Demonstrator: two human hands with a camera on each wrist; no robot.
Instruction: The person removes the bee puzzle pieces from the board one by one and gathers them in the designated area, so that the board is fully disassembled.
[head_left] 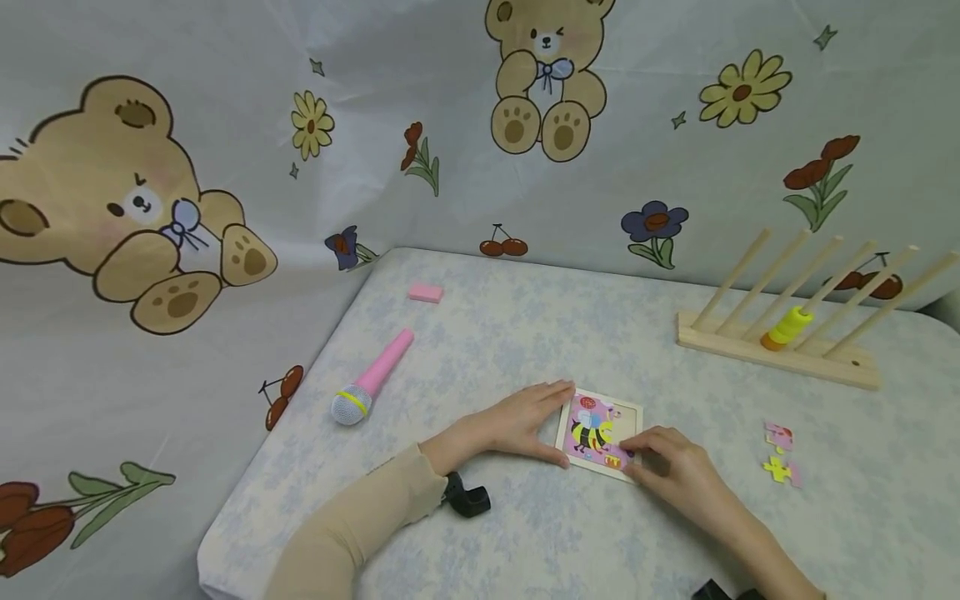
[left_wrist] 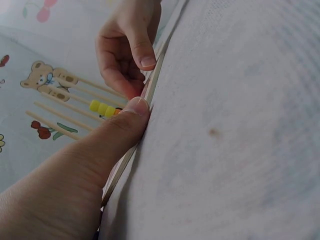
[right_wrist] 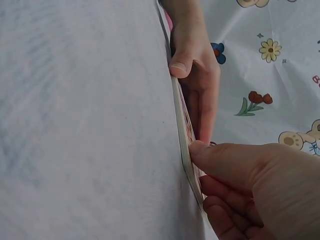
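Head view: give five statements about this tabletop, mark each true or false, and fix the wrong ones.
1. The left hand touches the puzzle board. True.
2. The pink microphone lies right of the puzzle board. False: the pink microphone lies to its left.
3. Loose pieces lie right of the puzzle board. True.
4. The beads on the wooden rack are blue. False: the beads are yellow and orange.
5. The puzzle board pictures a bee. True.

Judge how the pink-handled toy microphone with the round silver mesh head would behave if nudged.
The pink-handled toy microphone would probably roll, as its head is round and nothing braces it; the tapered handle might make it curve. It should lift stiffly, since that handle shows no bend.
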